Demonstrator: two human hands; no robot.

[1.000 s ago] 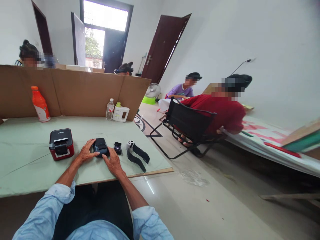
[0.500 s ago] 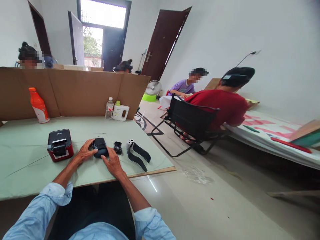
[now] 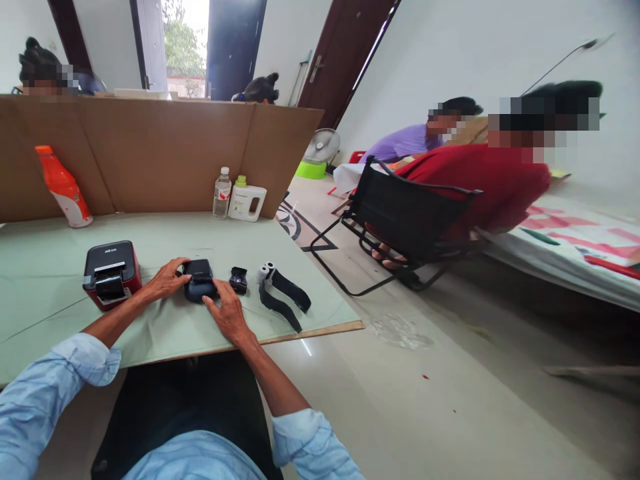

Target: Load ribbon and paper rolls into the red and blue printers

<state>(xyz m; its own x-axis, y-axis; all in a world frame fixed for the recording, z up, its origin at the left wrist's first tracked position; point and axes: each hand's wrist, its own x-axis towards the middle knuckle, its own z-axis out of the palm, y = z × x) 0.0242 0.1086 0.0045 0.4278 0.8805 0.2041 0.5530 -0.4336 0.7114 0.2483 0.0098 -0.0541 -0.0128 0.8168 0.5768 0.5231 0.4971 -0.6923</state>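
Observation:
A small black boxy device (image 3: 199,270) with a rounded front lies on the table, gripped between both of my hands. My left hand (image 3: 169,277) holds its left side, thumb at the edge and fingers toward the back corner. My right hand (image 3: 229,311) is at the right side, its thumb by the near edge and fingers along the side. Just right of the device sits a small shiny black item (image 3: 239,280) whose kind I cannot make out. A black strap with white rolled ends (image 3: 280,293) lies farther right. To the left stands a red and black label printer (image 3: 112,273).
A cardboard screen (image 3: 165,157) lines the table's back edge. Before it stand an orange bottle (image 3: 65,190), a clear water bottle (image 3: 221,193) and a white jug (image 3: 246,201). A person in red sits on a black folding chair (image 3: 413,207) to the right; others sit beyond.
My view has tipped downward and shifted slightly left. My left hand's fingers have shifted toward the device's back left corner; the right hand stays at its right side. The person in red has turned their head.

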